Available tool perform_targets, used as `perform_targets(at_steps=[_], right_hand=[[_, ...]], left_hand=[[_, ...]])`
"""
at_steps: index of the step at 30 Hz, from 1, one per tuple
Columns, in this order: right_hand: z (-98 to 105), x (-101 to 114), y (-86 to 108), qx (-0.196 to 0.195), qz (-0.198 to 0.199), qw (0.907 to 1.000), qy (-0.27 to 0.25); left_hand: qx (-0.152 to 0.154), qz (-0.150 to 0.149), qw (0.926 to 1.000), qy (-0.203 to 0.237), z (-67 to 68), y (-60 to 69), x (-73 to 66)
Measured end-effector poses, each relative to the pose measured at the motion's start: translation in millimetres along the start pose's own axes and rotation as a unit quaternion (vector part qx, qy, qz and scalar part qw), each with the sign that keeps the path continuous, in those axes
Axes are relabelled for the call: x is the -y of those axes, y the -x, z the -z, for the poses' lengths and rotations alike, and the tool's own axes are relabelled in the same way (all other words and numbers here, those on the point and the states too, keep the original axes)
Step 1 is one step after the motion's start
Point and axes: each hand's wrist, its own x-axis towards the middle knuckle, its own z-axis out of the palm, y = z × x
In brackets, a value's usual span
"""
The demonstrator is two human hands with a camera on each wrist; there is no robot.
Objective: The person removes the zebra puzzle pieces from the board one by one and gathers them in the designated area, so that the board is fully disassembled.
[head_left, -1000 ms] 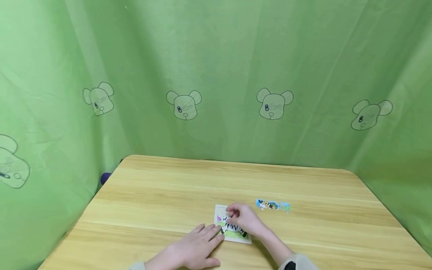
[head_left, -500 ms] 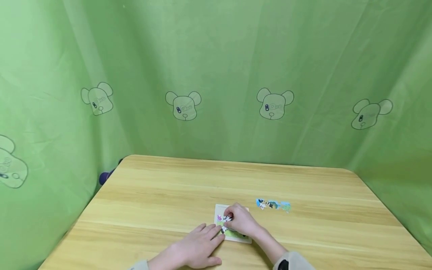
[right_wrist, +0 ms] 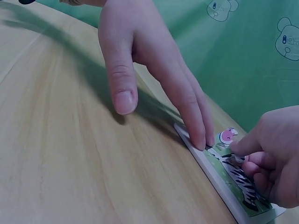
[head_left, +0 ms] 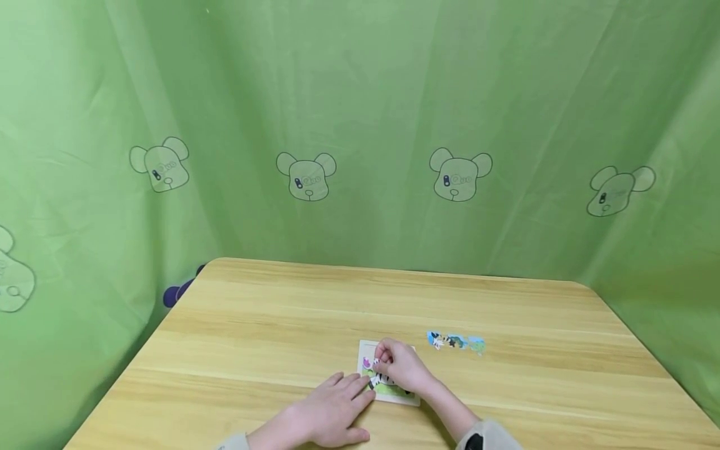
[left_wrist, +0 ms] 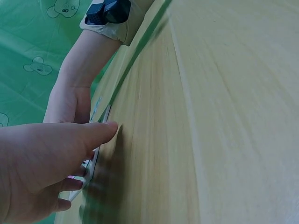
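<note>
A small puzzle board (head_left: 388,399) with a white frame and a striped zebra picture lies on the table. My left hand (head_left: 337,412) rests flat beside it, its straight fingertips pressing the board's left edge. Over the board's upper part is my right hand (head_left: 407,369), its thumb and index finger pinching a small puzzle piece (right_wrist: 237,159) at the zebra's picture. That piece is mostly hidden by the fingers. In the right wrist view, a pink patch (right_wrist: 228,135) shows near the board's far left corner. The left wrist view shows the board (left_wrist: 96,161) only edge-on, behind my left hand.
Loose puzzle pieces (head_left: 454,341) in blue, green and zebra stripes lie in a row behind and right of the board. The wooden table (head_left: 270,312) is bordered by a green curtain (head_left: 382,237). Something purple (head_left: 175,295) stands beyond the left table edge.
My right hand has lowered and shifted slightly left over the board, then its fingers have turned a little at the zebra's picture. The left hand has stayed nearly still on the board's edge.
</note>
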Motion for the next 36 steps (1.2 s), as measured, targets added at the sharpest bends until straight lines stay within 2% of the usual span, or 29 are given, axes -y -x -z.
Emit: perform_targets(at_steps=[6, 10, 14, 18, 28, 36], right_hand=[[1, -1, 0.3, -0.005, -0.005, 0.9999, -0.009], [6, -4, 2.2, -0.012, -0.019, 0.9990, -0.040], [17, -9, 6.1, -0.036, -0.037, 0.9958, -0.076], [34, -19, 10.9, -0.054, -0.057, 0.9928, -0.091], [79, -60, 27.7, -0.083, -0.108, 0.9887, -0.063], [90, -69, 35.5, -0.086, -0.133, 0.9872, -0.014]], left_hand=[[-0.002, 0.000, 1.0000, 0.002, -0.8, -0.3, 0.0], [-0.001, 0.004, 1.0000, 0.004, -1.3, -0.2, 0.0], [-0.001, 0.006, 1.0000, 0.006, -2.6, -0.1, -0.2], [-0.001, 0.009, 0.9998, 0.016, -3.8, 0.8, -0.9], [0.007, 0.011, 0.9995, 0.029, -6.1, 1.4, -0.6], [0.018, 0.019, 0.9990, 0.035, -5.6, 1.2, -2.6]])
